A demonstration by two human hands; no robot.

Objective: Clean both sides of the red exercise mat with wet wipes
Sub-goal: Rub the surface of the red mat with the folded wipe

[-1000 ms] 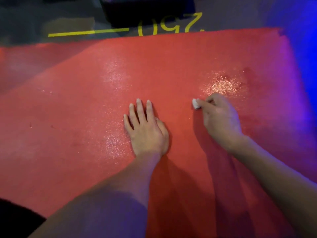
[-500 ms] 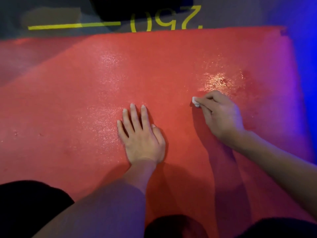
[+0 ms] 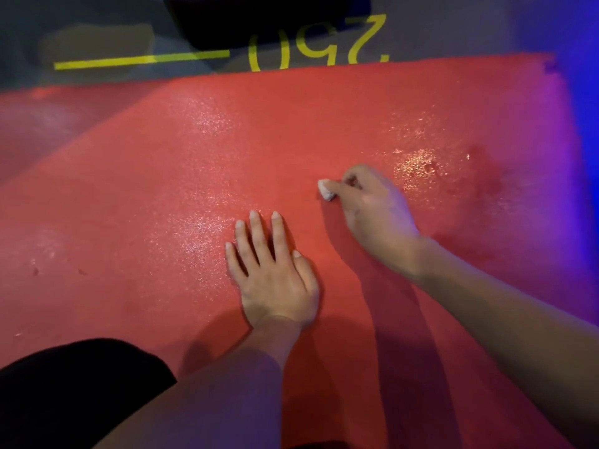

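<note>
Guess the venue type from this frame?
Probably a gym or training floor: a red exercise mat lies on dark flooring painted with a yellow line and numerals, under coloured blue-purple lighting.

Before me: one red exercise mat (image 3: 162, 189), spread flat. One wet wipe (image 3: 325, 190), small and wadded, pinched in my right hand (image 3: 372, 209). Two hands of mine in all, the other being my left hand (image 3: 275, 280), laid flat on the mat with four fingers and a thumb showing. On the floor beyond the mat: one yellow line (image 3: 139, 60), one yellow painted number (image 3: 317, 43) and one dark object (image 3: 265, 17).
</note>
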